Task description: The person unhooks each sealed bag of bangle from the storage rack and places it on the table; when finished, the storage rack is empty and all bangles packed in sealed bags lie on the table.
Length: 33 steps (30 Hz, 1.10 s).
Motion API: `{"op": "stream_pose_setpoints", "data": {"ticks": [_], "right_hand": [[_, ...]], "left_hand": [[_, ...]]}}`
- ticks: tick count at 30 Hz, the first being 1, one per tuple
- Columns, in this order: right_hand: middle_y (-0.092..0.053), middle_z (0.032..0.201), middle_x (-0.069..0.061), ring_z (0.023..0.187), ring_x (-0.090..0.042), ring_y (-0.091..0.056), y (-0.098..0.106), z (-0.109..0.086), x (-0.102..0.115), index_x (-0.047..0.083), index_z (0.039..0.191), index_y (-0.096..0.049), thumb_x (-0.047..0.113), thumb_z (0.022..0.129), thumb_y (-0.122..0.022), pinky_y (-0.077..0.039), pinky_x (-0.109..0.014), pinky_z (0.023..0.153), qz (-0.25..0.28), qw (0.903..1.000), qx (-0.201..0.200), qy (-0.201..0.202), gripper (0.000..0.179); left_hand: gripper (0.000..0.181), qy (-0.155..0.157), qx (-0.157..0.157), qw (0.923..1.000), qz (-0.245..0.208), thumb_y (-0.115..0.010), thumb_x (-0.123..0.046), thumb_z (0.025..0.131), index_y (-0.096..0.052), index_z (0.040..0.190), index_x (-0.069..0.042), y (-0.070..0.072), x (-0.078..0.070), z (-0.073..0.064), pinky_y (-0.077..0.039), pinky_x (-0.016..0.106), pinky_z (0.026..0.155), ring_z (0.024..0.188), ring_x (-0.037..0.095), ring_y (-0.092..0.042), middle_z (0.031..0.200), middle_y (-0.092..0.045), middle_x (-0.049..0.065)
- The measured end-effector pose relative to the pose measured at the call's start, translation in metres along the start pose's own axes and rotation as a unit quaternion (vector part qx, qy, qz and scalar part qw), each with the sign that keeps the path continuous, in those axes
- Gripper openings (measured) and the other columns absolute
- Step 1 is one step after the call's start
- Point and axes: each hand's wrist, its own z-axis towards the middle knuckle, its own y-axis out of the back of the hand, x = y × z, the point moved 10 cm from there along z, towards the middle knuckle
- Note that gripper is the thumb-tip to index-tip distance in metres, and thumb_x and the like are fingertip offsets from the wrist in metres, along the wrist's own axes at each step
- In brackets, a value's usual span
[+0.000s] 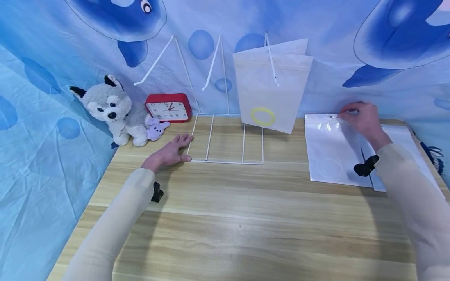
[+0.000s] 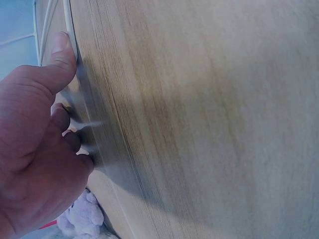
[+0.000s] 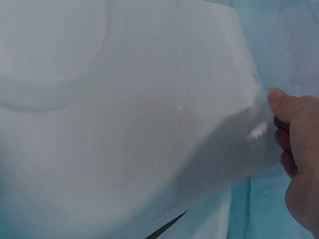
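A white wire rack stands at the back of the table, its prongs slanting forward and up. My left hand rests at its left front corner, fingers spread across the side wire; in the left wrist view the thumb lies along the wire. Pale flat bags with a yellow ring hang on the right prong. At the right, my right hand pinches the top edge of a white flat bag lying on the table. In the right wrist view, thumb and fingers meet at that bag's edge.
Another white bag lies partly under the right forearm. Left of the rack are a grey-and-white plush husky, a small purple plush and a red clock. A blue dolphin-print cloth hangs behind the wooden table.
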Motion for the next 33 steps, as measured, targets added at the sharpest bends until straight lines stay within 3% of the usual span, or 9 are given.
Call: {"op": "stream_pose_setpoints", "data": {"ticks": [4, 8, 11, 14, 16, 19, 23, 27, 33], "right_hand": [[-0.060, 0.121, -0.035, 0.117, -0.050, -0.051, 0.009, -0.010, 0.009, -0.013, 0.115, -0.067, 0.015, 0.100, -0.060, -0.043, -0.057, 0.087, -0.002, 0.9993, -0.018, 0.031, 0.032], [-0.064, 0.113, -0.034, 0.104, -0.046, -0.059, 0.028, -0.032, 0.018, -0.013, 0.115, -0.067, 0.016, 0.100, -0.059, -0.048, -0.031, 0.077, 0.002, 0.9971, -0.052, 0.055, 0.033], [-0.067, 0.104, -0.032, 0.086, -0.017, -0.062, 0.041, -0.049, 0.026, -0.012, 0.110, -0.069, 0.015, 0.098, -0.061, -0.036, -0.011, 0.065, 0.004, 0.9938, -0.078, 0.079, 0.031], [-0.068, 0.097, -0.031, 0.075, 0.011, -0.048, 0.053, -0.064, 0.039, -0.012, 0.106, -0.071, 0.014, 0.097, -0.063, -0.033, -0.006, 0.063, 0.008, 0.9887, -0.099, 0.112, 0.028], [-0.069, 0.095, -0.030, 0.073, 0.019, -0.041, 0.060, -0.073, 0.048, -0.011, 0.106, -0.071, 0.014, 0.097, -0.064, -0.033, -0.006, 0.064, 0.014, 0.9864, -0.106, 0.124, 0.027], [-0.070, 0.098, -0.024, 0.075, 0.014, -0.047, 0.063, -0.081, 0.061, -0.006, 0.112, -0.071, 0.020, 0.099, -0.062, -0.037, -0.007, 0.064, 0.027, 0.9903, -0.083, 0.108, 0.030], [-0.068, 0.105, -0.004, 0.082, -0.002, -0.056, 0.061, -0.086, 0.092, 0.002, 0.121, -0.069, 0.026, 0.100, -0.061, -0.042, -0.012, 0.069, 0.069, 0.9923, -0.042, 0.094, 0.032], [-0.068, 0.109, 0.003, 0.089, -0.007, -0.063, 0.061, -0.085, 0.136, 0.003, 0.125, -0.067, 0.016, 0.098, -0.066, -0.047, -0.010, 0.076, 0.145, 0.9797, -0.032, 0.135, 0.030], [-0.067, 0.122, -0.012, 0.104, -0.010, -0.066, 0.064, -0.073, 0.183, 0.006, 0.133, -0.061, 0.005, 0.096, -0.066, -0.052, -0.017, 0.084, 0.238, 0.9564, -0.015, 0.169, 0.037]], "left_hand": [[0.084, 0.003, 0.001, 1.0000, -0.001, -0.064, -0.027, 0.099, -0.011, 0.162, -0.013, -0.001, 0.000, 0.002, -0.001, 0.062, 0.117, 0.149, 0.042, 0.008, 0.167, 0.001, 0.015], [0.083, 0.001, 0.002, 1.0000, -0.004, -0.064, -0.028, 0.099, -0.011, 0.162, -0.014, -0.002, -0.003, 0.004, -0.002, 0.062, 0.116, 0.149, 0.041, 0.008, 0.167, 0.001, 0.015], [0.083, -0.002, 0.002, 1.0000, -0.004, -0.064, -0.028, 0.099, -0.011, 0.162, -0.014, -0.001, -0.003, 0.004, -0.001, 0.062, 0.116, 0.149, 0.041, 0.008, 0.167, 0.001, 0.015], [0.084, -0.002, 0.000, 1.0000, -0.005, -0.065, -0.027, 0.099, -0.011, 0.162, -0.014, 0.000, -0.001, 0.004, -0.001, 0.063, 0.116, 0.149, 0.042, 0.009, 0.167, 0.001, 0.015], [0.084, -0.004, 0.000, 1.0000, -0.006, -0.065, -0.027, 0.099, -0.012, 0.162, -0.013, -0.001, 0.001, 0.004, -0.002, 0.064, 0.116, 0.149, 0.043, 0.008, 0.167, 0.001, 0.016], [0.084, -0.003, 0.003, 0.9999, -0.009, -0.065, -0.027, 0.099, -0.012, 0.162, -0.012, -0.003, 0.002, 0.002, -0.002, 0.065, 0.115, 0.149, 0.043, 0.008, 0.166, 0.001, 0.017], [0.082, -0.003, 0.000, 0.9999, -0.011, -0.064, -0.027, 0.099, -0.013, 0.161, -0.011, -0.003, 0.002, -0.002, -0.003, 0.066, 0.115, 0.149, 0.044, 0.008, 0.166, 0.001, 0.017], [0.082, -0.004, -0.002, 0.9999, -0.012, -0.064, -0.027, 0.100, -0.013, 0.161, -0.011, -0.001, 0.001, -0.004, -0.004, 0.067, 0.114, 0.148, 0.044, 0.009, 0.166, 0.001, 0.017], [0.082, -0.009, -0.001, 0.9999, -0.007, -0.064, -0.026, 0.099, -0.013, 0.161, -0.011, 0.000, -0.002, 0.001, -0.004, 0.067, 0.114, 0.148, 0.045, 0.008, 0.166, 0.001, 0.017]]}}
